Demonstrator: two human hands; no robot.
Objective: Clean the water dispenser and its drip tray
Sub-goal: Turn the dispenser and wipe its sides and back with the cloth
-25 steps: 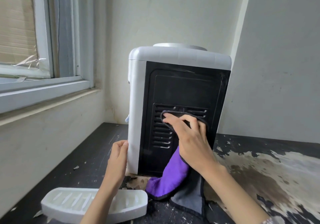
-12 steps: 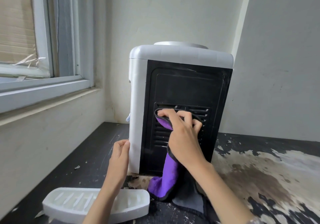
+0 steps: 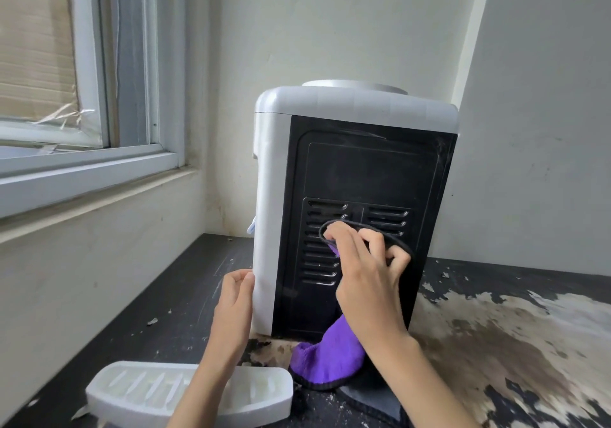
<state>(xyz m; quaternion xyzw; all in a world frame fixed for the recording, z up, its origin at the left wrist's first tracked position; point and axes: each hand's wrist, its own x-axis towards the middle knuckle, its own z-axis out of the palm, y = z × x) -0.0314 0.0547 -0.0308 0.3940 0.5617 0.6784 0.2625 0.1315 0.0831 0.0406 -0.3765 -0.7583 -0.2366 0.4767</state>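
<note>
Purple-and-grey microfibre cloth (image 3: 330, 358) under our right hand (image 3: 367, 282), fingers curled pinching it against the white-and-black plastic water dispenser (image 3: 360, 163); left hand (image 3: 236, 298) fingers straight on its left edge.

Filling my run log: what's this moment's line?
right hand: rubs cloth on dispenser vents | left hand: steadies side | drip tray: on table

Both hands reach forward: left hand (image 3: 235, 298) flat with straight fingers, right hand (image 3: 365, 273) raised, fingers curled.
</note>
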